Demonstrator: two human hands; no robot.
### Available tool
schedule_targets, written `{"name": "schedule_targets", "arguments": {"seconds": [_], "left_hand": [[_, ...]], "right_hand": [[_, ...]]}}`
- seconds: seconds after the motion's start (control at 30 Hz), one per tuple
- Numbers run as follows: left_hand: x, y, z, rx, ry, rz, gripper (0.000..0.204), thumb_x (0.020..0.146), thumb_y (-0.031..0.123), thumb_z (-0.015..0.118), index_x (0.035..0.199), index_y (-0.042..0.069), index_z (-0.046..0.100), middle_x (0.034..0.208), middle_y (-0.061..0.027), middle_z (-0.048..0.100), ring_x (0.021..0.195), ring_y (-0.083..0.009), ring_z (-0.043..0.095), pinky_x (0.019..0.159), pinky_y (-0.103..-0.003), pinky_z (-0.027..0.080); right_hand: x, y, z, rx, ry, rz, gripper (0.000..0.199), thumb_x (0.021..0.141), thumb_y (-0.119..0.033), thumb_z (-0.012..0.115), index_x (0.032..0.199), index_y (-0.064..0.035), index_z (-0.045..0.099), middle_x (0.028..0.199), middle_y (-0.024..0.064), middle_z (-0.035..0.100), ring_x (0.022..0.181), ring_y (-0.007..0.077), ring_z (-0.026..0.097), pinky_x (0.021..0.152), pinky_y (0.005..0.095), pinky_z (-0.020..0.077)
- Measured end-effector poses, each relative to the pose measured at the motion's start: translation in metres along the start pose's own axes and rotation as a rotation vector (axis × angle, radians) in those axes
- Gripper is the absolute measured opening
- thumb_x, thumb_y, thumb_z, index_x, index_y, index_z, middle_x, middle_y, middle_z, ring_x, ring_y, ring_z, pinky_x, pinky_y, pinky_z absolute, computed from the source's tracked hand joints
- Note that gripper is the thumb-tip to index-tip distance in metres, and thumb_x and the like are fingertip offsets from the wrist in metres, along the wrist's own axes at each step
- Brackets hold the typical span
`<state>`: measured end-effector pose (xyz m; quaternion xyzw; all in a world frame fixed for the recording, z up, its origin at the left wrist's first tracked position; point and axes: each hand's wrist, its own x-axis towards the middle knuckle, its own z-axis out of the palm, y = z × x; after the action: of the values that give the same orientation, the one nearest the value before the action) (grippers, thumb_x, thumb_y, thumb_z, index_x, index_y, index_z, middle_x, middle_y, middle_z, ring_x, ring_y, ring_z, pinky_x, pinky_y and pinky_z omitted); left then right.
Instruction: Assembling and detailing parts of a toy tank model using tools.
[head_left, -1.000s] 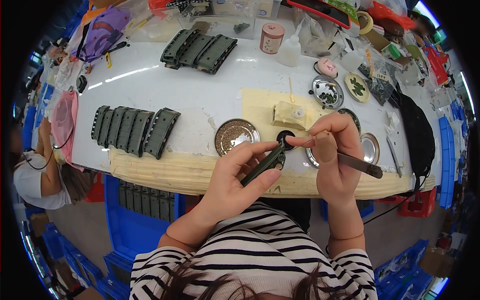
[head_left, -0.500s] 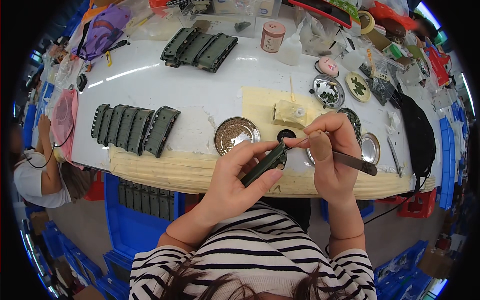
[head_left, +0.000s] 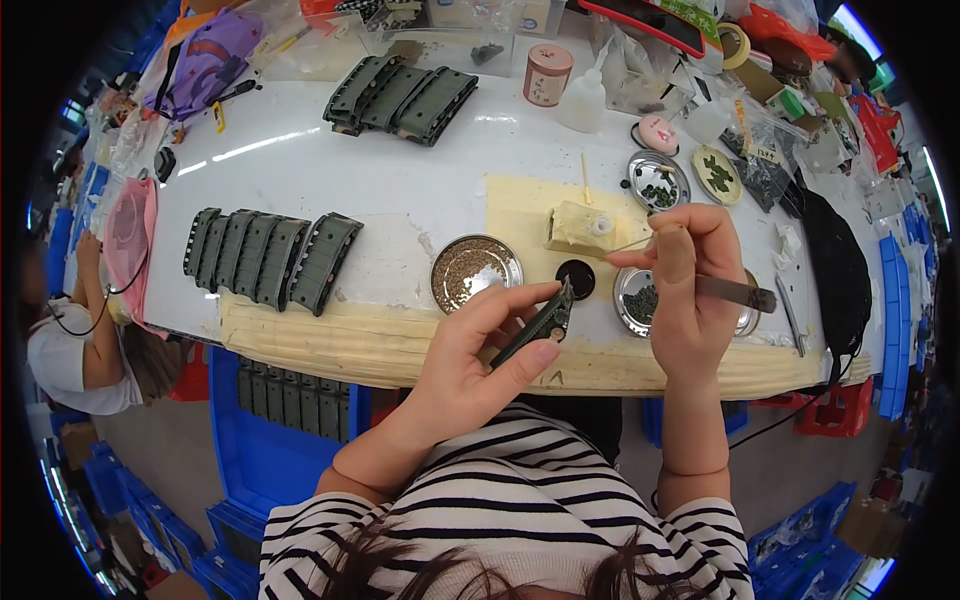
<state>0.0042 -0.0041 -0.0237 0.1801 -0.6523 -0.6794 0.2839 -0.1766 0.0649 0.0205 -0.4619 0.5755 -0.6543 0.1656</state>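
My left hand (head_left: 465,365) holds a dark green, slender curved part (head_left: 538,330) tilted upward, pinched between thumb and fingers over the table's front edge. My right hand (head_left: 695,290) grips metal tweezers (head_left: 738,293), their thin tip pointing left beside a tape-wrapped block (head_left: 572,232). Whether the tip carries anything is too small to tell. A little round dish of dark liquid (head_left: 576,281) lies between the hands. Partly behind my right hand is a metal dish (head_left: 619,310) with small dark green pieces. Left of it, another metal dish (head_left: 437,288) contains brown grains.
Rows of ribbed green parts lie at left (head_left: 255,255) and at the back (head_left: 400,98). Small dishes (head_left: 686,180), a squeeze bottle (head_left: 582,103) and a pink tin (head_left: 547,75) stand farther back. A blue crate (head_left: 255,455) sits below the table; another person (head_left: 90,350) is at far left.
My right hand has drawn the tweezers away from the green part, up and to the right, uncovering the dark dish and part of the dish of green pieces. My left hand stays nearly still.
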Motion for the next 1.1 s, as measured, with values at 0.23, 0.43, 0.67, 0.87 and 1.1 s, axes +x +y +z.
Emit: {"name": "schedule_targets", "arguments": {"seconds": [0.23,0.43,0.67,0.87,1.1], "left_hand": [[-0.007,-0.01,0.005,-0.598,-0.203,-0.204,0.057,0.1,0.039,0.041,0.136,-0.005,0.036,0.128,-0.0239,0.051,0.115,-0.03,0.055,0.1,-0.041,0.041],[-0.007,-0.01,0.004,-0.645,-0.263,-0.172,0.063,0.098,0.044,0.042,0.137,-0.005,0.033,0.13,-0.0266,0.049,0.118,-0.0348,0.053,0.101,-0.044,0.04],[-0.009,-0.011,0.001,-0.544,-0.288,-0.107,0.064,0.098,0.045,0.042,0.137,-0.005,0.033,0.128,-0.0276,0.05,0.118,-0.0355,0.053,0.101,-0.045,0.041],[-0.015,0.001,-0.012,-0.863,-0.194,-0.276,0.056,0.101,0.041,0.033,0.138,-0.001,0.032,0.117,-0.0224,0.057,0.097,-0.0256,0.063,0.085,-0.036,0.052],[-0.028,0.034,-0.041,0.284,0.512,0.012,0.072,0.068,-0.001,0.076,0.127,0.003,0.035,0.102,-0.0104,0.058,0.094,-0.0131,0.057,0.078,-0.025,0.048]], "right_hand": [[0.015,0.028,-0.003,-0.623,-0.003,-0.231,0.008,0.083,-0.002,0.064,0.09,-0.0026,0.06,0.083,0.009,0.057,0.062,0.0235,0.058,0.051,0.0319,0.0446],[0.013,0.023,-0.003,-0.679,-0.074,-0.149,0.008,0.083,-0.004,0.065,0.09,-0.0029,0.06,0.082,0.0092,0.056,0.063,0.0245,0.059,0.052,0.0329,0.0453],[0.011,0.02,-0.005,-0.645,-0.069,-0.139,0.017,0.082,-0.006,0.067,0.099,-0.0033,0.064,0.08,0.0088,0.055,0.06,0.0206,0.055,0.05,0.0315,0.0423],[0.008,0.008,-0.011,-0.605,0.031,-0.22,0.02,0.08,-0.006,0.071,0.099,-0.002,0.066,0.076,0.006,0.053,0.059,0.0131,0.048,0.049,0.0255,0.0356],[-0.003,0.004,-0.028,-0.493,0.081,-0.212,0.006,0.083,-0.001,0.067,0.089,0.0,0.068,0.074,0.0028,0.054,0.049,0.0036,0.034,0.049,0.0202,0.0266]]}}
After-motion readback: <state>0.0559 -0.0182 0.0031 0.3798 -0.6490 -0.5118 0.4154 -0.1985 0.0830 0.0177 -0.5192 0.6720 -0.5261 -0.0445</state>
